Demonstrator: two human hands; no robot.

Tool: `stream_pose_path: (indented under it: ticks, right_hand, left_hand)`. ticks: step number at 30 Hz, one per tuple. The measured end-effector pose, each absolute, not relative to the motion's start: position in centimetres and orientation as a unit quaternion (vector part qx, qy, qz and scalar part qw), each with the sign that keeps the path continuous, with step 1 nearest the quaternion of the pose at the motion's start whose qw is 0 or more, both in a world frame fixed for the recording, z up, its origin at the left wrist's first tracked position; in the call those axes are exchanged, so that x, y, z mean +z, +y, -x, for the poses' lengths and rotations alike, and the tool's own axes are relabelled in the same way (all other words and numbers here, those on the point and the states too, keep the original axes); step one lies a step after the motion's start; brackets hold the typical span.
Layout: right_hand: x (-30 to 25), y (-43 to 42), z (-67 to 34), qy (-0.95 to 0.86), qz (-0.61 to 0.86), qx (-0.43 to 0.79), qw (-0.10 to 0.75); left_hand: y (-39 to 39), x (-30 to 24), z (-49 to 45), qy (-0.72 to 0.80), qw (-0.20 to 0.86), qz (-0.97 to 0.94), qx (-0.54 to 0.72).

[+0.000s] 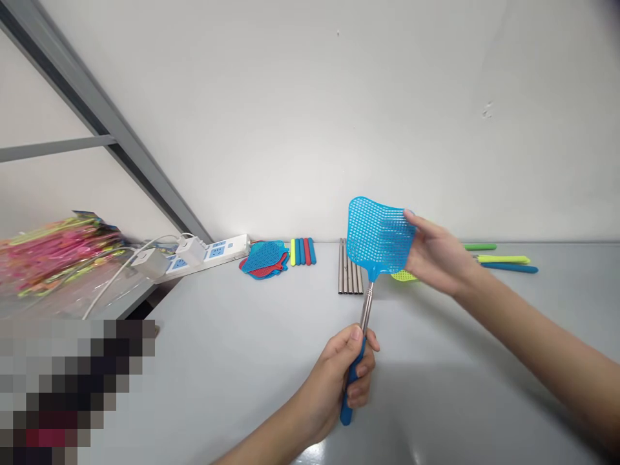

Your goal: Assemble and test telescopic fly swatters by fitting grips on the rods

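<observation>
A blue fly swatter [376, 240] with a mesh head, a short metal rod and a blue grip is held up over the grey table [242, 349]. My left hand [341, 381] is wrapped round the blue grip at the bottom. My right hand [433, 255] pinches the right edge of the mesh head, thumb in front. A yellow-green swatter head [402, 277] lies on the table just behind my right hand, partly hidden.
Against the wall lie a stack of blue and red swatter heads [264, 258], several coloured grips [303, 251], several metal rods [349, 274] and assembled swatters [504, 261] at the right. A white power strip [213, 252] with plugs and packaged goods [53, 255] sit at left.
</observation>
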State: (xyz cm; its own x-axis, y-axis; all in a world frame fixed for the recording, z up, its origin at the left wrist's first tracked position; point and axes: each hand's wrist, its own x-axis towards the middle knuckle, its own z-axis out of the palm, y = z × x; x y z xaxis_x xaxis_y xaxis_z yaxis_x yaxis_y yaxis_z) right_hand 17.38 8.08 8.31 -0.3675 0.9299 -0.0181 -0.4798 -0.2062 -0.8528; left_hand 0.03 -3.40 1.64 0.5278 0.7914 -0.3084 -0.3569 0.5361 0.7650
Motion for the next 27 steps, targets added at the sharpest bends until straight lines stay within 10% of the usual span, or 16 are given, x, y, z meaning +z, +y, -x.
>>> stream_pose_path:
  ticks: [11,27]
  right_hand:
    - [9.5,10.0,-23.7,-0.621,0.403,0.663,0.115]
    - [5.2,10.7,-22.6,-0.551,0.396,0.723,0.131]
  left_hand:
    - [-3.5,2.2,0.7,0.390,0.803,-0.397,0.214]
    - [-3.7,1.8,1.5,0.333,0.889,-0.266,0.169]
